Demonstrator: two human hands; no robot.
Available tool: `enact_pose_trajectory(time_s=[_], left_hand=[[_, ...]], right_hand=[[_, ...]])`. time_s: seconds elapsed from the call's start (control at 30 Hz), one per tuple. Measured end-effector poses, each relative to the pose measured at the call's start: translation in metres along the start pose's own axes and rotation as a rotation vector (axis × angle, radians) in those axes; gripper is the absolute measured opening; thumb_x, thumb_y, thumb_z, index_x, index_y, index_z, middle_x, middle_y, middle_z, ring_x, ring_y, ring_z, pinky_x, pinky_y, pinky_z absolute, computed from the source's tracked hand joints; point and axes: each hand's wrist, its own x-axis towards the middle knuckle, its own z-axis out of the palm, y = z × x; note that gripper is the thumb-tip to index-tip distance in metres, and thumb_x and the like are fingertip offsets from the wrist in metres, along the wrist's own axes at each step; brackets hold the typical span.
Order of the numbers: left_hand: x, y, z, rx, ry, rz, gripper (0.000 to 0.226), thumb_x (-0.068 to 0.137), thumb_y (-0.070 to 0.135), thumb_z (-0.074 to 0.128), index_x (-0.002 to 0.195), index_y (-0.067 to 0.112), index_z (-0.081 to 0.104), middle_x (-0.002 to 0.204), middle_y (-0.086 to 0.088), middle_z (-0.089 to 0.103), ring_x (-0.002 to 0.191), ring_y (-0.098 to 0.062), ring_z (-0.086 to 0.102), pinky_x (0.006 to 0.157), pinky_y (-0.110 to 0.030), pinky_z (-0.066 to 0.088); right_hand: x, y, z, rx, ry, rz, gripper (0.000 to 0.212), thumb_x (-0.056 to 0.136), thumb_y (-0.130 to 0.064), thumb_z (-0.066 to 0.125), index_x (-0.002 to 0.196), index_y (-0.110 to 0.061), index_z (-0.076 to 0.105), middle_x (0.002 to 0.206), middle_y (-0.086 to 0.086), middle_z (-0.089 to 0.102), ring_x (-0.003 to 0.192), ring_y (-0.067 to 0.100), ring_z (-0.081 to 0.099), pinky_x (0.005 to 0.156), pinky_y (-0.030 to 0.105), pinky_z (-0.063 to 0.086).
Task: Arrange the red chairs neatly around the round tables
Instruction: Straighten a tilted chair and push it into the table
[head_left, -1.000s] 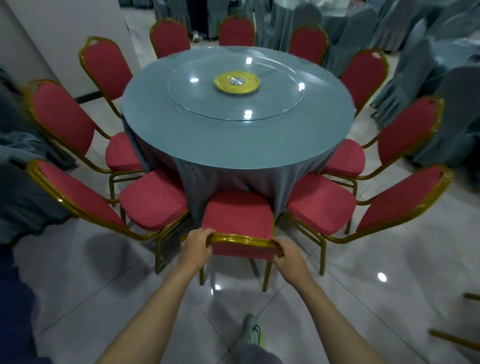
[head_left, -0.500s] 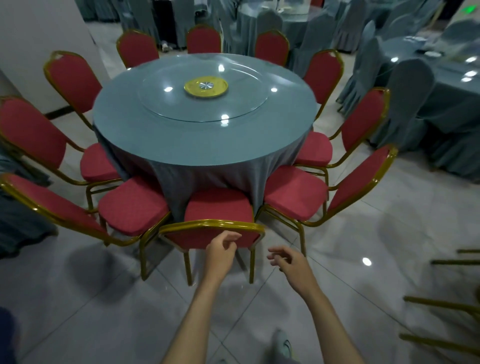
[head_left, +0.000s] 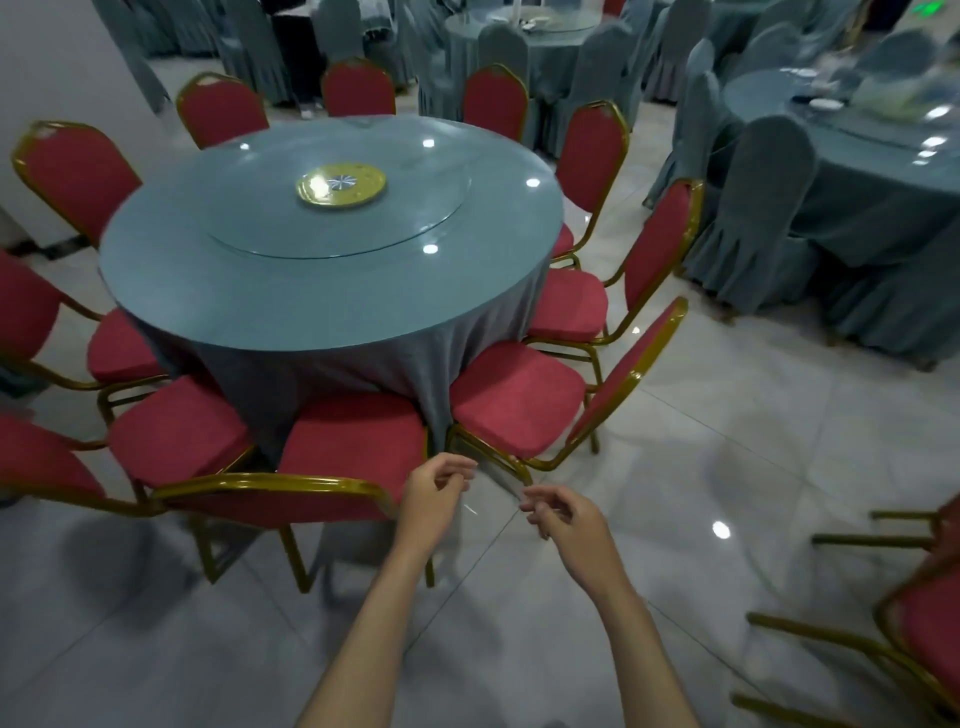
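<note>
A round table (head_left: 291, 301) with a grey-blue cloth and a glass turntable stands ahead, ringed by several red chairs with gold frames. The nearest red chair (head_left: 353, 447) has its seat tucked under the cloth and its back rail toward me. My left hand (head_left: 434, 493) hovers just right of that rail, fingers loosely curled, holding nothing. My right hand (head_left: 569, 525) floats beside it over the floor, also loosely curled and empty. Another red chair (head_left: 514, 400) stands angled at the right of the nearest one.
More red chairs (head_left: 924, 623) lie at the right edge, apparently tipped. Tables and chairs in grey-blue covers (head_left: 753, 218) fill the right and back. A white wall (head_left: 62, 67) stands at the left. Glossy tiled floor (head_left: 727, 441) lies open on my right.
Both hands have let go of the nearest chair's back rail and drawn off to its right. The view has swung rightward, so the table sits further left.
</note>
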Motion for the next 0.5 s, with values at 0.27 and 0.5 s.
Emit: enact_pose_trajectory(time_s=[0.27,0.5], left_hand=[[0.046,0.044,0.102,-0.012,-0.049,0.026,0.031,0.092,-0.003,0.058,0.092,0.023,0.076,0.086,0.003,0.077,0.085,-0.010,0.074,0.077,-0.021,0.057],[0.113,0.066,0.167,-0.051,-0.012,0.016,0.035,0.092,-0.003,0.056,0.090,0.026,0.076,0.087,0.006,0.077,0.086,-0.013,0.074,0.074,-0.024,0.055]], right_hand=[[0.036,0.001,-0.099,0.039,0.059,-0.002,0.021,0.102,-0.012,0.057,0.104,-0.026,0.073,0.093,-0.010,0.077,0.086,0.005,0.073,0.071,0.015,0.053],[0.112,0.007,-0.153,0.008,0.009,-0.001,0.022,0.102,-0.016,0.057,0.103,-0.031,0.074,0.095,-0.011,0.077,0.087,0.006,0.073,0.071,0.017,0.055]])
